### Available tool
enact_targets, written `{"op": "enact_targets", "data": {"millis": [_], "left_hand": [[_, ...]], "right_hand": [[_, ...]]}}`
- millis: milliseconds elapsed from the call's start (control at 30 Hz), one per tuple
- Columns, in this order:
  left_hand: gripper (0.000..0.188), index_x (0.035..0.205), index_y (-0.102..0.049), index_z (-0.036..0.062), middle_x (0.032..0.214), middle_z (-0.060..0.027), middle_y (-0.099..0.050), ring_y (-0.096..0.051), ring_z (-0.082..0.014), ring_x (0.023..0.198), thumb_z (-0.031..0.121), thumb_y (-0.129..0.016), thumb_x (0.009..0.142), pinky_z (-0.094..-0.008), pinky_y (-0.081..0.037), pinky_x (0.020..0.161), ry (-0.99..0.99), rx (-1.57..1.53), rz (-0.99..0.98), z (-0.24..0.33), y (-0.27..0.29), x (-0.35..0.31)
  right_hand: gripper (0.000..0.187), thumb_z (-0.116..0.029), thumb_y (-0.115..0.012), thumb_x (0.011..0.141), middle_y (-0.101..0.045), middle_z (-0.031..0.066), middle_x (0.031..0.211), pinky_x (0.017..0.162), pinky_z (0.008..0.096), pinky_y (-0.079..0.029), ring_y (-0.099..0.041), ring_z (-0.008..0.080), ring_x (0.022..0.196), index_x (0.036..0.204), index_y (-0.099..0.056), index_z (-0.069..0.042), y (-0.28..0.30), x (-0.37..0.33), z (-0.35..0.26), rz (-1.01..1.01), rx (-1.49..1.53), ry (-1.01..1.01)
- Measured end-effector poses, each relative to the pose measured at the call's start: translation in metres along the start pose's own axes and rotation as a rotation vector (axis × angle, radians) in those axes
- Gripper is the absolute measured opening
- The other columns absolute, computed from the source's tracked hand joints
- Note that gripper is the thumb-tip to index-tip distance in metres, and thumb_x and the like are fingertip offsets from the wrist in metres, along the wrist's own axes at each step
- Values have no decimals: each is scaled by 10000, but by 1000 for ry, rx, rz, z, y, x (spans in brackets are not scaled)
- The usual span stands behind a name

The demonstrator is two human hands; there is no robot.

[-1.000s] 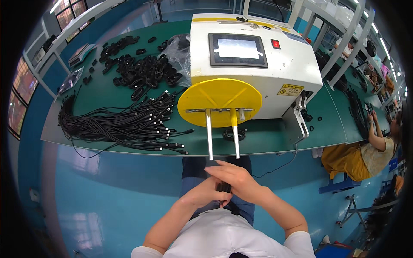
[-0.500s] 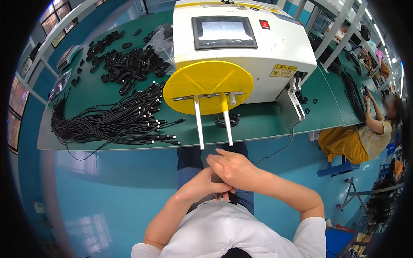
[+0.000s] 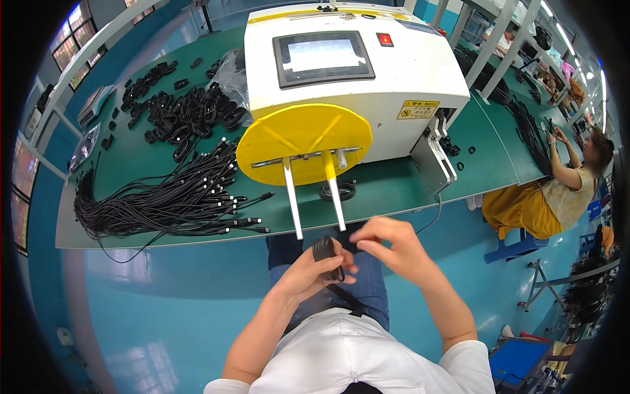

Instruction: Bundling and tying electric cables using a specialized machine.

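My left hand (image 3: 304, 273) grips a small coil of black cable (image 3: 323, 250), its thumb and fingers wrapped round the bundle, just below the near edge of the bench. To the right of the coil is my right hand (image 3: 398, 251), apart from it, with thumb and fingers drawn together; what they hold, if anything, is too small to make out. Just beyond both hands, two prongs (image 3: 293, 207) stick out from a yellow disc (image 3: 305, 128) on the front of a white machine (image 3: 394, 88). Another coil of black cable (image 3: 344, 191) lies on the bench under the disc.
The green bench (image 3: 387, 174) carries a spread bundle of black cables (image 3: 144, 203) at left, with a heap of coiled cables (image 3: 187, 111) behind it. A metal bracket (image 3: 433, 157) stands at the machine's right. Farther right, a co-worker (image 3: 558, 184) sits on a blue stool (image 3: 515, 244).
My hands, clasped together before, have come apart. The right hand has moved to the right, and the coil in my left hand now shows. The view has shifted slightly.
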State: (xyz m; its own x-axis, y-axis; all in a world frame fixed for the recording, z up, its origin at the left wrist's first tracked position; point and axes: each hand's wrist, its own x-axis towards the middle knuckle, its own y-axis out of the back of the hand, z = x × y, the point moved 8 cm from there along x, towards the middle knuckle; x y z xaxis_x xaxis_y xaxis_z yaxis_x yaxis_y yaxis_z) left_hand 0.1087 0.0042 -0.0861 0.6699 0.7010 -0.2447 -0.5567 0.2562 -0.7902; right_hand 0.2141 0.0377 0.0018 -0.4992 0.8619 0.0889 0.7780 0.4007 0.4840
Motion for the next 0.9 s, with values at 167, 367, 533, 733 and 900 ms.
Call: {"op": "enact_targets", "data": {"millis": [167,367,533,733,900], "left_hand": [[251,994,-497,82,1205,-156,-553,-599,-205,908,175,-679,848,-364,-520,760,-54,32,-8,5,-2,5],[327,1032,-477,80,1038,-143,-594,-633,-268,909,189,-708,827,-435,-528,792,-8,27,-49,-6,4,1],[381,1098,-456,99,1008,-165,-597,-630,-279,863,248,-695,841,-432,-527,764,-23,51,-43,-7,3,0],[416,1120,-455,108,971,-152,-602,-625,-279,835,391,-630,871,-445,-520,749,-91,-135,-21,-9,1,0],[441,1134,-457,113,1172,-192,-536,-621,-280,822,456,-573,883,-470,-512,763,-130,-80,-38,-3,-4,0]], "right_hand": [[161,-73,-581,858,-629,113,759,585,278,-499,-614,182,627,984,-643,5,-29,-14,5,71,86,-46],[149,-121,-620,850,-586,62,615,412,220,-414,-512,87,420,848,-644,25,-63,-17,41,-179,598,-396],[147,-114,-639,824,-584,68,614,404,223,-405,-513,91,423,812,-624,32,-67,-14,45,-223,614,-438],[113,-64,-649,821,-587,58,619,429,212,-420,-536,90,460,867,-609,31,-59,-14,35,-166,522,-448],[91,-56,-639,839,-596,59,636,441,208,-423,-550,99,472,873,-606,22,-60,-18,38,-100,643,-500]]}}
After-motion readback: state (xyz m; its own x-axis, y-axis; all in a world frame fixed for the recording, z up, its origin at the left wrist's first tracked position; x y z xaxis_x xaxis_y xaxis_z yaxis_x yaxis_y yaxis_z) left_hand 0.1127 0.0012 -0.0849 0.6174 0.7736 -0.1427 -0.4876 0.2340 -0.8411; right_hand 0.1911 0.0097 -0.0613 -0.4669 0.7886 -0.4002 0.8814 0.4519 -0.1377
